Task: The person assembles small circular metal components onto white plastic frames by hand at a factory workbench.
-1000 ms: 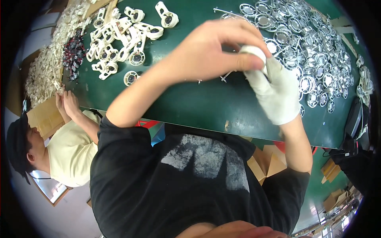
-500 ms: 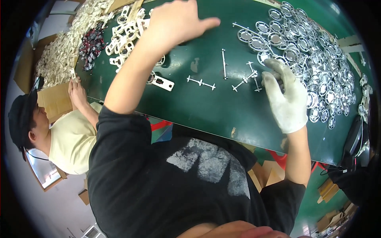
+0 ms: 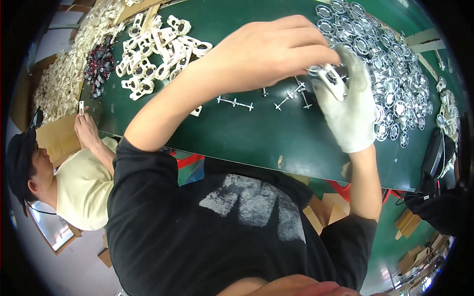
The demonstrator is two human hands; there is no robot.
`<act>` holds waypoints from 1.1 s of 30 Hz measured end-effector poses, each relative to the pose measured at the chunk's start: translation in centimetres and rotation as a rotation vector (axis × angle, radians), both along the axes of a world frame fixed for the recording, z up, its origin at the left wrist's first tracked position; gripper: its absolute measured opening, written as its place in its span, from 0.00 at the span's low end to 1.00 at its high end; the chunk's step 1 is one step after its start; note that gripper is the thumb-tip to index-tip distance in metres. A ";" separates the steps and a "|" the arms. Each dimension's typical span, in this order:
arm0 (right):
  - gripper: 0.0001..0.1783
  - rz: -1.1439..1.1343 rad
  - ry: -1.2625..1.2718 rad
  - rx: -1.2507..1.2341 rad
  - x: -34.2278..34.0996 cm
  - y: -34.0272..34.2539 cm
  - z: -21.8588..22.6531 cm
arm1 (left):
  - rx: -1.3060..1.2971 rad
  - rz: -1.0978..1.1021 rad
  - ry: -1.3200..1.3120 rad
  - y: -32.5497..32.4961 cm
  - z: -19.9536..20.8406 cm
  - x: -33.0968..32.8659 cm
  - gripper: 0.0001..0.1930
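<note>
My bare left hand [image 3: 276, 52] reaches across the table to the right, its fingers curled down at a white plastic part [image 3: 335, 85] with an oval opening. Around the same part closes my right hand [image 3: 348, 111], in a white glove, thumb on the near side and fingers on the far side. Both hands meet on it, though my left thumb is hidden. Below them on the green table lie thin silver sprue pieces with small crossbars [image 3: 235, 102], one cluster [image 3: 291, 95] close to my gloved thumb. Another white part [image 3: 196, 111] shows partly beneath my left forearm.
A heap of silver rings [image 3: 390, 84] covers the table's right side. White parts with dark round inserts [image 3: 148, 61] are piled at the left, beside dark components with red wires [image 3: 98, 66]. Farther left, a person in a cap [image 3: 81, 182] holds a small white piece.
My left hand has swung right from the white pile to my right hand. The white part now sits between them, and my gloved fingers, empty before, have closed on it.
</note>
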State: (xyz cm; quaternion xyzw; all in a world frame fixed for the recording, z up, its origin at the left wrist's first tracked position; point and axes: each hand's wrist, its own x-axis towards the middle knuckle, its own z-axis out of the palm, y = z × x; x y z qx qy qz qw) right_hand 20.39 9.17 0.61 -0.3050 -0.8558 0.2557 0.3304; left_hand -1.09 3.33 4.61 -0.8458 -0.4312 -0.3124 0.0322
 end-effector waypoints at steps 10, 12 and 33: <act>0.23 -0.200 0.143 -0.440 1.0 1.3 0.5 | -0.522 0.301 -0.081 7.9 -1.5 -0.4 0.21; 0.21 -0.220 0.125 -0.429 0.9 1.5 0.9 | -0.549 0.455 0.013 7.7 -1.8 -0.8 0.21; 0.23 -0.177 -0.029 -0.346 0.6 0.9 -0.1 | -0.295 0.141 -0.160 6.9 -7.4 -3.7 0.09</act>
